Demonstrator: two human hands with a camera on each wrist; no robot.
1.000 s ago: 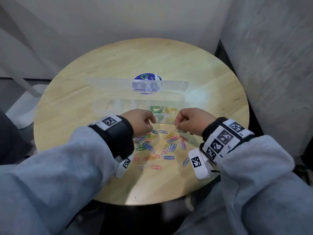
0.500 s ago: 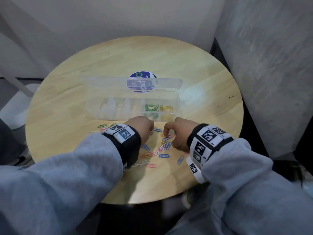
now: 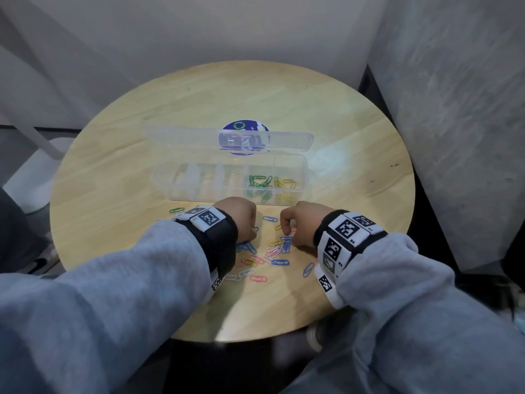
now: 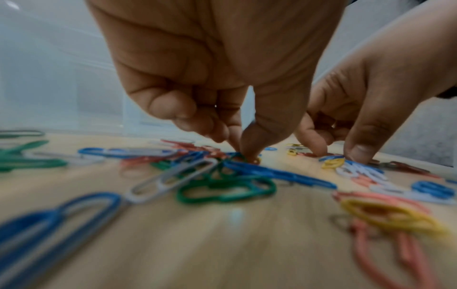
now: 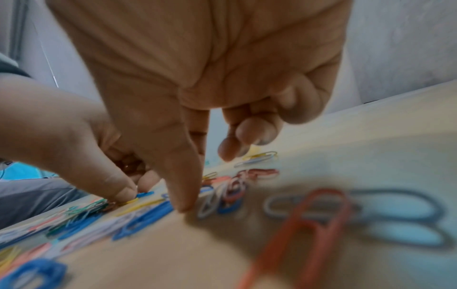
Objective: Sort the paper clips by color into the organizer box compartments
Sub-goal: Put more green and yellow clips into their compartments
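Round wooden bench (image 3: 199,103) with a pale grain, set into a corner between a plain light wall (image 3: 227,29) and a mottled grey wall (image 3: 454,95). A round blue sticker (image 3: 241,127) lies near the bench's centre; dark floor (image 3: 227,365) shows below its near edge.

Table: you are looking down on a round wooden table (image 3: 199,103), pale, with visible plank grain.
Sticker: a round blue sticker (image 3: 241,129) sits on the tabletop (its print is too blurred to read).
Walls: a plain light wall (image 3: 227,29) behind, a mottled grey wall (image 3: 454,109) to your right.
Light: a soft bright patch on the wood, right of centre.
Floor: dark under the table's near edge.
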